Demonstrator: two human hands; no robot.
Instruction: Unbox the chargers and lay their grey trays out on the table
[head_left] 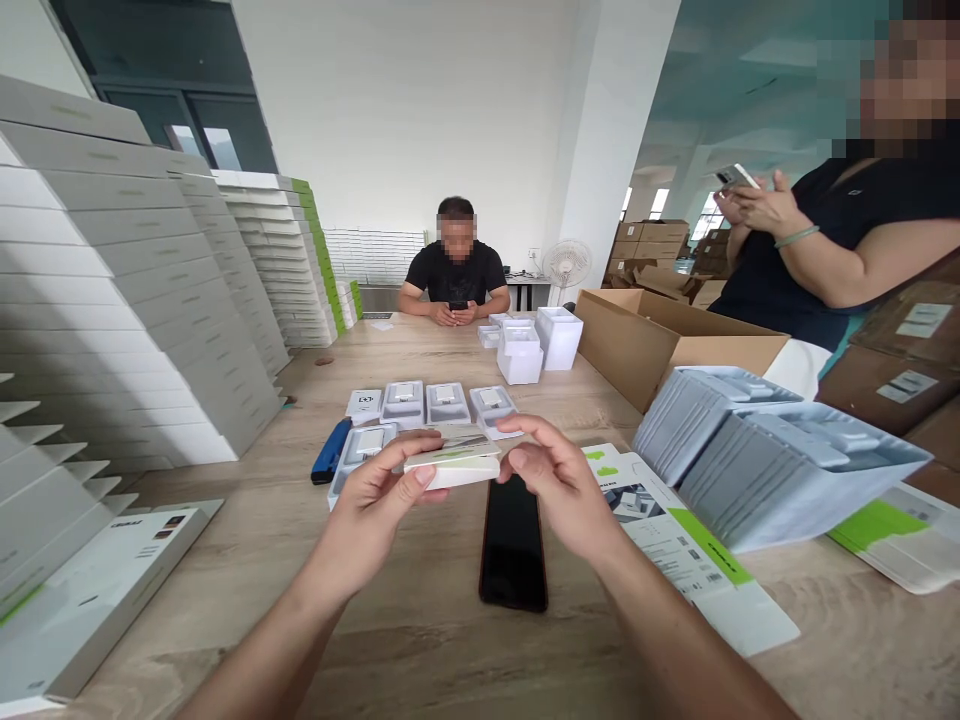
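A small flat white box [454,472] is gripped in my left hand [386,485], thumb along its near side and fingers behind it. The box's top panel looks slightly lifted, with a gap along the near edge. Just right of the box is my right hand [559,480], its index finger and thumb apart; whether a fingertip touches the box I cannot tell. Under the hands lies a dark phone [514,550]. Beyond the hands stand several white trays [403,418] with white pieces inside, and a blue stapler-like tool [331,452] lies beside them.
Tall stacks of white boxes [135,270] line the left side. On the right are stacked grey-white trays [795,480], printed card packaging [675,540] and an open cardboard carton [660,345]. A person [456,275] sits opposite; another person [825,240] stands at right, both holding phones.
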